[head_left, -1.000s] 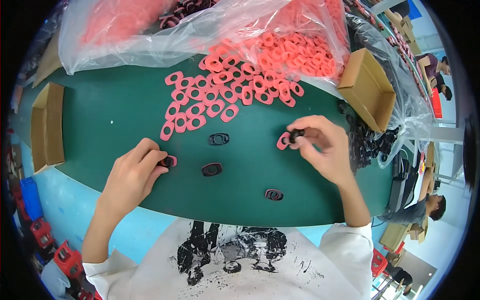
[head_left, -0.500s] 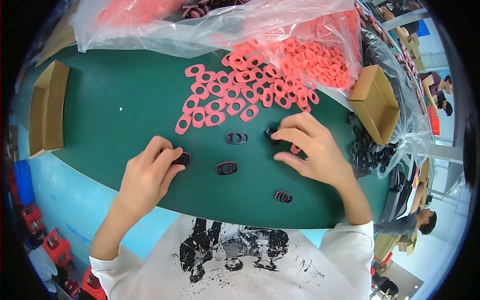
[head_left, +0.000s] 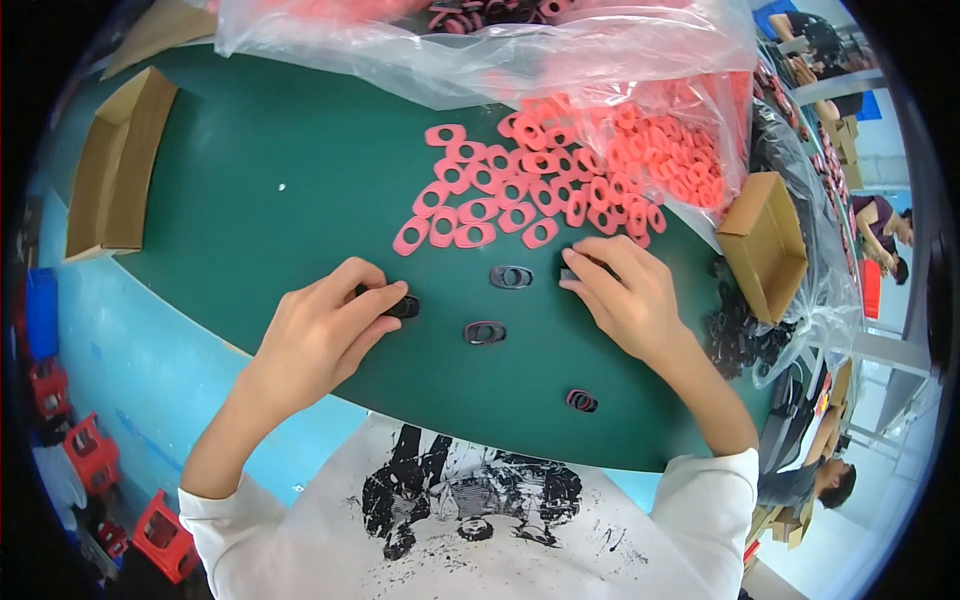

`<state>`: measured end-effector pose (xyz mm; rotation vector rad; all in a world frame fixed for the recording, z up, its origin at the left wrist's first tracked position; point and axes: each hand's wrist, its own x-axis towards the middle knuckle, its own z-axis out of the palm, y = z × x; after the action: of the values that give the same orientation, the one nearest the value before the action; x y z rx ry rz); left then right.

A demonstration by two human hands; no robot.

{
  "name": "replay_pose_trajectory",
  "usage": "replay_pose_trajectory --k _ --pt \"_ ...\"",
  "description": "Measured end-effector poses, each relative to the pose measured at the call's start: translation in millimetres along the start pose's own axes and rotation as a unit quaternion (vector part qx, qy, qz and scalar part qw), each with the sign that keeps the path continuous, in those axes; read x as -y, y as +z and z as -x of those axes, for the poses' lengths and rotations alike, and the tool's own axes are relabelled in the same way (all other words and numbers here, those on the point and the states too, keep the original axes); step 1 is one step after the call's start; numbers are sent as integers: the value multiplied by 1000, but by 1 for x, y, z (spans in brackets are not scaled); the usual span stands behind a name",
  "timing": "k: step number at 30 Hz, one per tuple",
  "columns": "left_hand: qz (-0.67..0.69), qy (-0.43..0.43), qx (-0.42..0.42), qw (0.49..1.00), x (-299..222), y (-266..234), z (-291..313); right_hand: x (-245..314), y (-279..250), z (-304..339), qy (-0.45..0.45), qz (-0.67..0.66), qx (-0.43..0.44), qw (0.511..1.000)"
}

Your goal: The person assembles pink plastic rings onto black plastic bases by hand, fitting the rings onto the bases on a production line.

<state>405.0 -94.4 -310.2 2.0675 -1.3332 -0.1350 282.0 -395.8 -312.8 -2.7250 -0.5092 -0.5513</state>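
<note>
My left hand is closed, thumb and fingertips pinching a small black oval part at the table surface. Across from it, my right hand pinches a small dark part, mostly hidden by the fingertips. Between the hands lie a black oval part with a hole and a second black part with a pinkish edge. A third black part, showing a pink ring, rests nearer to me. Beyond them spreads a loose group of flat pink oval rings.
A clear plastic bag with more pink rings lies along the far side of the green table. Open cardboard boxes stand at left and right. A heap of black parts sits at the right. Other people work farther right.
The whole view has shifted, so the table items appear farther right. My right fingers have drawn together on the dark part, and the pink piece beneath that hand no longer shows.
</note>
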Motion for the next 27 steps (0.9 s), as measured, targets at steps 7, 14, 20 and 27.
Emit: replay_pose_trajectory --k 7,14,20,27 --pt "-17 14 39 999 -2 -4 -3 5 5 16 35 -40 -14 998" --pt "-28 0 48 998 1 -2 0 17 -15 14 2 -52 111 992" --pt "-41 -2 41 998 -4 -1 1 2 -14 -20 -3 -35 31 999" --pt "458 -213 50 862 -8 1 6 -22 7 -36 -67 -11 49 997"
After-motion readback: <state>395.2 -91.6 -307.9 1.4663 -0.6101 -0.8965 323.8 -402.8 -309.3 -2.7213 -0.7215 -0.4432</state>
